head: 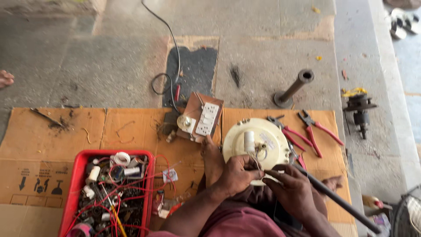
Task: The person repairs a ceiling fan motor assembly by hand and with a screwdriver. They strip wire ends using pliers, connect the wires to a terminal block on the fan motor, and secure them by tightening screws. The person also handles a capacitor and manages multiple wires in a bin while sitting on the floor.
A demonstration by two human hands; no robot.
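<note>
A cream round fan cover [272, 147] with a white cylindrical capacitor [249, 141] on it lies on flattened cardboard [131, 131] in front of me. My left hand [239, 173] is closed at the cover's near rim, pinching thin wires there. My right hand [291, 191] is beside it, fingers closed on a thin wire end, with a long dark metal rod [337, 199] running under it toward the lower right. My knee [212, 160] rises just left of the cover.
A red tray [72, 188] of wires and small parts sits lower left. A wooden switch-and-socket board [201, 116] with a black cable lies ahead. Red-handled pliers [313, 129] and cutters [287, 131] lie to the right, with a metal pipe stand [294, 87] and a motor part [360, 112] beyond.
</note>
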